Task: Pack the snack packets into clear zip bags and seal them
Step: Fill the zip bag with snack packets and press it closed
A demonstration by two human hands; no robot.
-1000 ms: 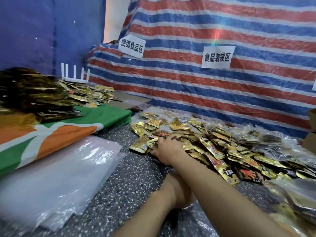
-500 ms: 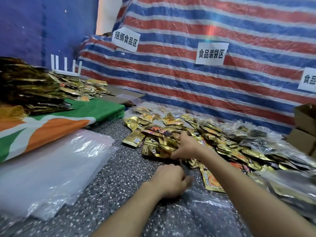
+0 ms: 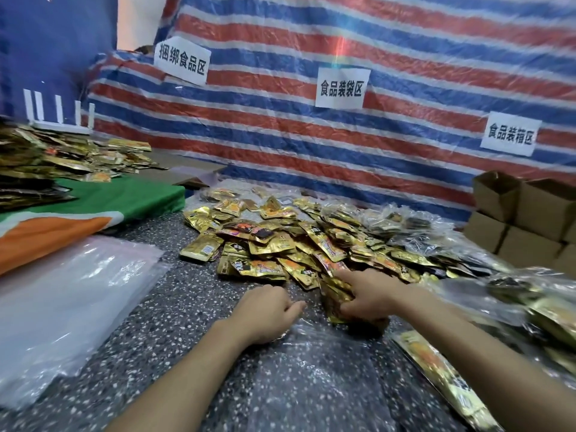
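A stack of clear bags [image 3: 62,307] lies at the left on the speckled surface [image 3: 174,307]. The left hand [image 3: 265,313] rests at the mouth of a zip bag [image 3: 311,366] lying flat; its grip is curled and seems to pinch the bag's edge, though the plastic is hard to make out. Just beside it, the right hand [image 3: 371,294] has its grip closed round a bunch of gold packets [image 3: 335,294] at the near edge of the pile [image 3: 296,238]. Cardboard boxes [image 3: 530,210] stand far right.

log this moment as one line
step: filling bag | right hand: grips gold packets | left hand: holds clear zip bag edge | seal: not yet done
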